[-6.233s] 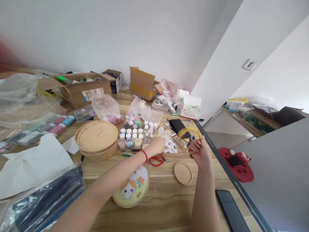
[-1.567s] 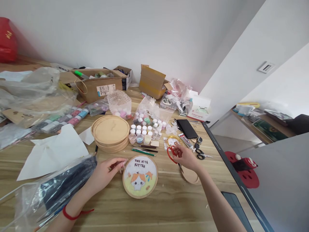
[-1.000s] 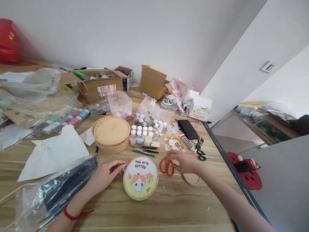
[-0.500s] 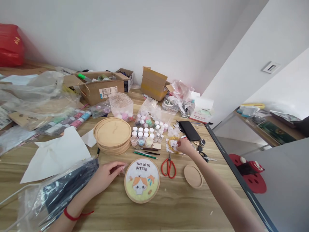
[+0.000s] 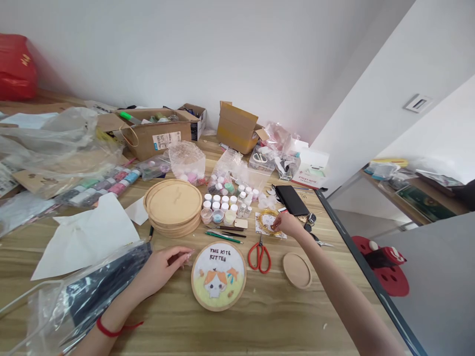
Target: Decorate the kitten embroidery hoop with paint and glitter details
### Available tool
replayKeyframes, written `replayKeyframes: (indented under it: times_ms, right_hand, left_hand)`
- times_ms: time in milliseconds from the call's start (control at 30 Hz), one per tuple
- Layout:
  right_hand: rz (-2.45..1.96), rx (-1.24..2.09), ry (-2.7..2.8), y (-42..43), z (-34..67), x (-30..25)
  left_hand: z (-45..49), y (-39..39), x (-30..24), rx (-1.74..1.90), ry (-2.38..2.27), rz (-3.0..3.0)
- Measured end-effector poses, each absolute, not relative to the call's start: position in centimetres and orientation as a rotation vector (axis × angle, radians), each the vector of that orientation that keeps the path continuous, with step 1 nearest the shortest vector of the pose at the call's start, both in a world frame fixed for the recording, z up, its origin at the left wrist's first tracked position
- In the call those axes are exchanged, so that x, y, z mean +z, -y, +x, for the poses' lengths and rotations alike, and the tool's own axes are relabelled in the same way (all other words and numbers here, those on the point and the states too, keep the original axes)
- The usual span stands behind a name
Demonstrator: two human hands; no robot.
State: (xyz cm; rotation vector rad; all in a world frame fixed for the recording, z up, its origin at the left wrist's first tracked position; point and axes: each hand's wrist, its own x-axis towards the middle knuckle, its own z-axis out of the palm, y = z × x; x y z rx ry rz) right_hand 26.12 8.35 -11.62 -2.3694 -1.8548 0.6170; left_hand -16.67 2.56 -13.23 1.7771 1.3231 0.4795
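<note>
Head view: looking down at a long wooden table (image 5: 260, 321) with lots of craft things on it.

Plastic bag: (image 5: 107, 282) it lies at the far left, with dark stuff inside, just beside the left hand.

Left hand: (image 5: 161, 270) it rests low on the table, near the hoop. The fingers pinch together. A tiny pale bit shows at the tips, but it is too small to tell if the hand is holding it.

Wooden rounds: (image 5: 172, 202) they sit in a stack, and the top one is bare, with nothing on it yet.

Little jars: (image 5: 217, 205) they stand in rows with white lids, past the hoop.

Round hoop: (image 5: 218, 277) it lies flat, with a cat picture and words on it. That part looks done.

Red scissors: (image 5: 254, 259) they lie shut on the table, with nobody holding them.

Gold wire coil: (image 5: 267, 222) it lies on a small printed card (image 5: 269, 232).

Right hand: (image 5: 287, 225) it reaches out, with the fingertips down at the coil. I cannot tell if they grip it.

Small wooden round: (image 5: 297, 270) it lies bare, near the table's right edge.
</note>
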Motion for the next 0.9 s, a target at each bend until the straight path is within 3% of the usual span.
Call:
replayKeyframes:
  times_ms: [300, 567, 733, 900]
  right_hand:
    - [-2.358, 0.616, 1.504, -5.1, 33.4, -8.1]
    - [-2.651, 0.745, 1.387, 1.2, 36.2, -10.1]
    - [-2.628, 0.368, 1.533, -3.1, 34.8, -8.2]
    - [-2.245, 0.290, 1.933, -10.3, 29.1, -8.2]
  left_hand:
    - [-16.7, -2.7, -12.8, 0.504, -1.321, 1.766]
    - [-16.6, -2.6, -12.8, 0.476, -1.322, 1.784]
    - [-16.7, -2.8, -13.0, 0.471, -1.321, 1.789]
    - [-16.9, -2.8, -13.2, 0.475, -1.332, 1.778]
